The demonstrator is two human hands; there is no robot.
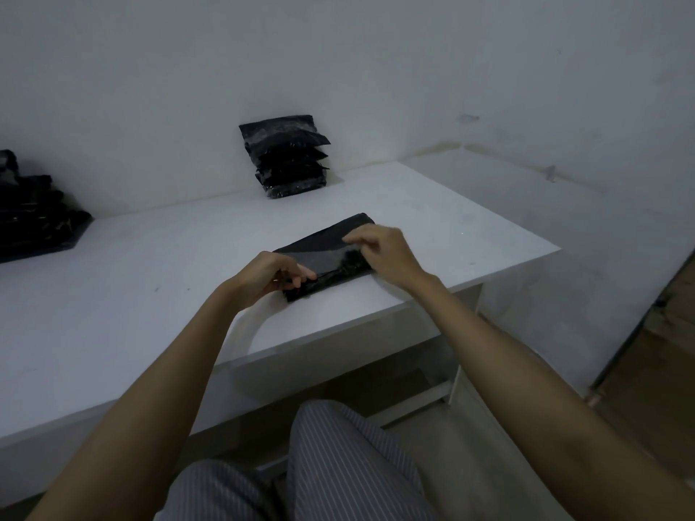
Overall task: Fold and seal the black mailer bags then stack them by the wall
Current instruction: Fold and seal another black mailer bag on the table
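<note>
- Nearest me, my knees in striped grey trousers (338,464) sit below the desk's front edge, with both bare forearms reaching up and over it.
- The white desk (150,295) has its front edge running on a slant from lower left to upper right; its right-hand corner lies just beyond my right wrist.
- My left hand (269,274) rests on the near left end of the black mailer bag (331,253), thumb and fingers curled and pinching the bag's near folded edge.
- My right hand (380,250) lies over the bag's right part, fingers bent, the fingertips pinching at the bag's upper surface near its far edge.
- The bag lies flat on the desk between and under both hands, angled with its far corner towards the upper right, close to the front edge and not far from the right corner.
- To the left of the bag I see a broad stretch of bare desk surface, and more bare surface beyond it up to the wall.
- Further back, a stack of folded black mailer bags (287,159) stands on the desk against the white wall (338,69), well apart from my hands.
- At far left, another pile of black bags (34,220) sits by the wall, cut off by the frame edge.
</note>
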